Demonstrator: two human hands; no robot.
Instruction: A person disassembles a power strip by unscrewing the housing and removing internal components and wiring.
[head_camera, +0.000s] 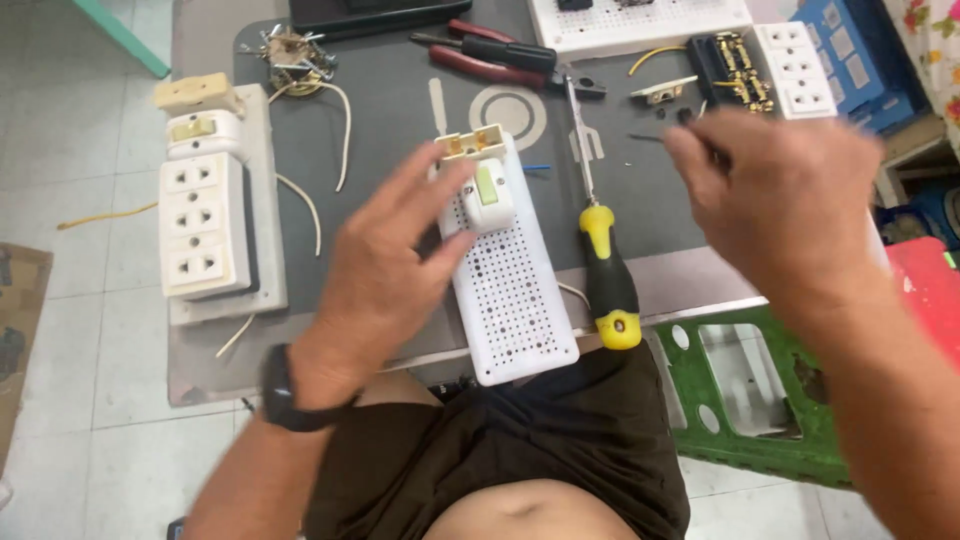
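Grey worktop (400, 130): left hand (385, 270), fingers open, steadies white perforated board (512, 300); right hand (775, 195), blurred, pinches a small dark screw (645, 138), screwdriver (603, 255) alongside.

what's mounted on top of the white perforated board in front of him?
On the white perforated board, at its far end, sit a white switch with a greenish rocker and a cream terminal part. The left hand covers the board's left edge there.
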